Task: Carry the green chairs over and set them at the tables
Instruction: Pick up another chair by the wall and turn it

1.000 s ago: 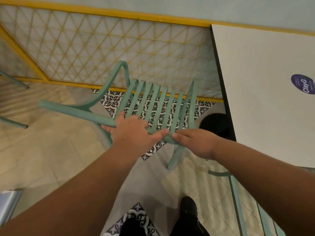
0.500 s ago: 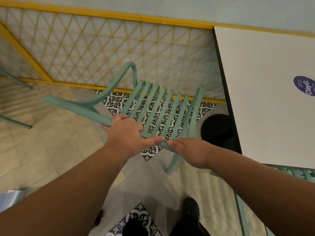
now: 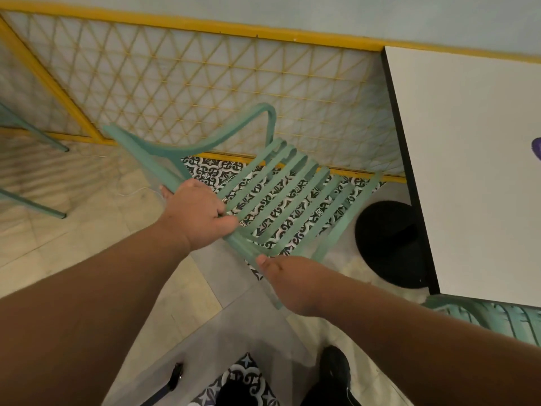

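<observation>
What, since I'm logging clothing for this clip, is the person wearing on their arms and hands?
Nothing visible. The left hand and right hand are bare: no gloves, rings or watch on the parts that show. The left forearm and right forearm are uncovered to the picture's edge, so no sleeve appears.

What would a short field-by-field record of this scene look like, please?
chair: green, slatted, tilted, left of the table
left hand: grips the chair's top rail
right hand: holds the rail's right end, fingers hidden
table: white top, black round base
second chair: green, tucked under the table's near edge
backdrop: yellow lattice fence
</observation>
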